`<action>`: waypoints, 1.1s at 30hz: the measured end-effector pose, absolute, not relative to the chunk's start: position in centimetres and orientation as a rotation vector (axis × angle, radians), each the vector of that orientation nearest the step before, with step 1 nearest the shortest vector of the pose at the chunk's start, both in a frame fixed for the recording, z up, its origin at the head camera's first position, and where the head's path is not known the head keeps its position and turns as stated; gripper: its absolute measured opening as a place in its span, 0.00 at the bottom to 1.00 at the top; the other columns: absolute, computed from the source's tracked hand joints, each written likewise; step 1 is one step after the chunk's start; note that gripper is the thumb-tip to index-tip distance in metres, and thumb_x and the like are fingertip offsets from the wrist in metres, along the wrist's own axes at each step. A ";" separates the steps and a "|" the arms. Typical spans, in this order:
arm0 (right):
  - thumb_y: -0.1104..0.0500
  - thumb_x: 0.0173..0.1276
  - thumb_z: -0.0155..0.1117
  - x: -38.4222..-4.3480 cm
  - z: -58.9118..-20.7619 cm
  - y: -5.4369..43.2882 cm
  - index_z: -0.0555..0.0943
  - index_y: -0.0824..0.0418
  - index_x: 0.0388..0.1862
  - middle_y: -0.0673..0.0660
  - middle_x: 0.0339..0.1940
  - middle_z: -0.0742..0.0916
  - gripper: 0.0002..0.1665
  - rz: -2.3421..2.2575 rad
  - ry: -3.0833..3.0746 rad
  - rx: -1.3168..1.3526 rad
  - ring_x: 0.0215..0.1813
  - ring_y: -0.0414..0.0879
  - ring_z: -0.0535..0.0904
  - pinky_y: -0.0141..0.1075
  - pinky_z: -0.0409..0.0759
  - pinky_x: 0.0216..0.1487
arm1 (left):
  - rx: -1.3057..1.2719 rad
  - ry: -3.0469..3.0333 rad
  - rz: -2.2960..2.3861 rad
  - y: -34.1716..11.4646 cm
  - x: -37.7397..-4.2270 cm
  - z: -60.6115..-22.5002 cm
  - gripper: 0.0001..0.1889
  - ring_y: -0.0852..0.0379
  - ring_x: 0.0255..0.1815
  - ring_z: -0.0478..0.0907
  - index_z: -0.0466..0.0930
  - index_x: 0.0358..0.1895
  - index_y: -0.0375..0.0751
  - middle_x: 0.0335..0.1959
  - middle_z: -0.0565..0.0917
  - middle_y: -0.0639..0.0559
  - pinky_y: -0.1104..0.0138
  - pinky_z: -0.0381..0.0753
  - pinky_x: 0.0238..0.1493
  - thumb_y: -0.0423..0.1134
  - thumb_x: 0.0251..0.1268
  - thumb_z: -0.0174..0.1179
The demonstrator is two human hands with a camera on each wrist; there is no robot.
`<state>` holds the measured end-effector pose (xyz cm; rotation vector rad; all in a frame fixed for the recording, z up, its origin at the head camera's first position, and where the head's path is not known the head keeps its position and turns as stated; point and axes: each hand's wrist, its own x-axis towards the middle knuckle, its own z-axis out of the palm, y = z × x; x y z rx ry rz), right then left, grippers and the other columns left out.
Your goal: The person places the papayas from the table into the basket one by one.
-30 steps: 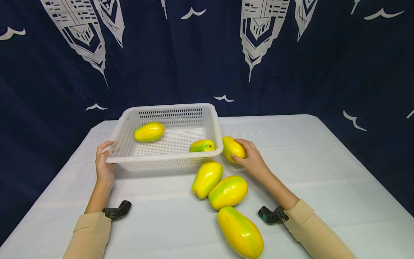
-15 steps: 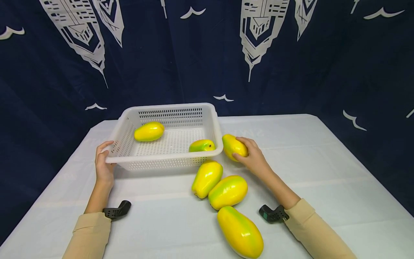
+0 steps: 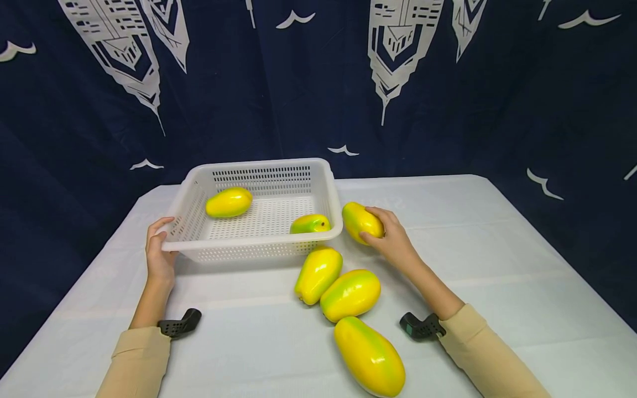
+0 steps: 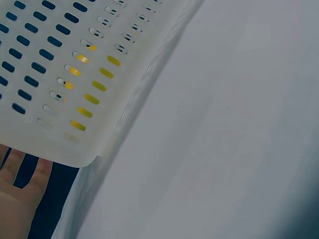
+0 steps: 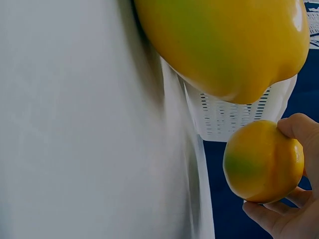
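A white perforated plastic basket (image 3: 259, 241) stands at the back of the table, and my left hand (image 3: 160, 255) grips its front left corner, thumb and fingers at the rim. Inside lie two yellow-green papayas, one papaya (image 3: 229, 202) at the left and a second papaya (image 3: 311, 224) near the front right, partly hidden by the rim. My right hand (image 3: 395, 241) holds another papaya (image 3: 361, 223) just right of the basket, thumb on the near side and fingers over the far side. In the right wrist view the held papaya (image 5: 261, 162) shows end-on.
In front of the basket lie three more papayas: one papaya (image 3: 319, 275) close to its wall, a papaya (image 3: 350, 295) beside that, and a larger papaya (image 3: 370, 356) nearest me. A white cloth covers the table (image 3: 239, 342). A dark blue patterned curtain (image 3: 298, 99) hangs behind.
My right hand has moved slightly up and to the right in the head view, carrying its papaya along. The left hand and the basket have stayed in place.
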<state>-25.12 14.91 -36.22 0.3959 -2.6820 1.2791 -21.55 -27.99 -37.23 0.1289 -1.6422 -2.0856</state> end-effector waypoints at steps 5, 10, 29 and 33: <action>0.55 0.60 0.62 -25.0 -36.0 15.0 0.62 0.55 0.66 0.61 0.66 0.65 0.35 1.278 -2.674 0.387 0.65 0.57 0.63 0.52 0.65 0.61 | 0.133 -1.642 -2.087 -28.0 -21.5 -37.2 0.17 0.61 0.53 0.65 0.70 0.47 0.54 0.52 0.68 0.60 0.66 0.60 0.50 0.40 0.64 0.31; 0.54 0.60 0.61 -25.0 -35.8 15.0 0.62 0.54 0.66 0.61 0.66 0.65 0.35 1.272 -2.671 0.378 0.65 0.58 0.63 0.52 0.65 0.61 | 0.137 -1.654 -2.082 -28.1 -21.5 -37.2 0.17 0.61 0.53 0.65 0.70 0.47 0.55 0.52 0.68 0.61 0.65 0.59 0.51 0.40 0.63 0.31; 0.58 0.59 0.62 -24.4 -34.4 14.8 0.62 0.55 0.66 0.61 0.67 0.64 0.35 1.350 -2.600 0.397 0.65 0.57 0.62 0.51 0.68 0.59 | 0.135 -1.652 -2.077 -28.0 -21.6 -37.3 0.17 0.61 0.54 0.65 0.70 0.47 0.55 0.53 0.67 0.61 0.65 0.59 0.51 0.41 0.63 0.31; 0.58 0.60 0.62 -24.3 -34.3 14.9 0.62 0.55 0.66 0.60 0.67 0.63 0.35 1.375 -2.580 0.401 0.66 0.57 0.62 0.51 0.67 0.60 | 0.125 -1.651 -2.084 -28.1 -21.5 -37.3 0.18 0.61 0.54 0.64 0.70 0.47 0.54 0.53 0.67 0.61 0.65 0.59 0.51 0.41 0.63 0.30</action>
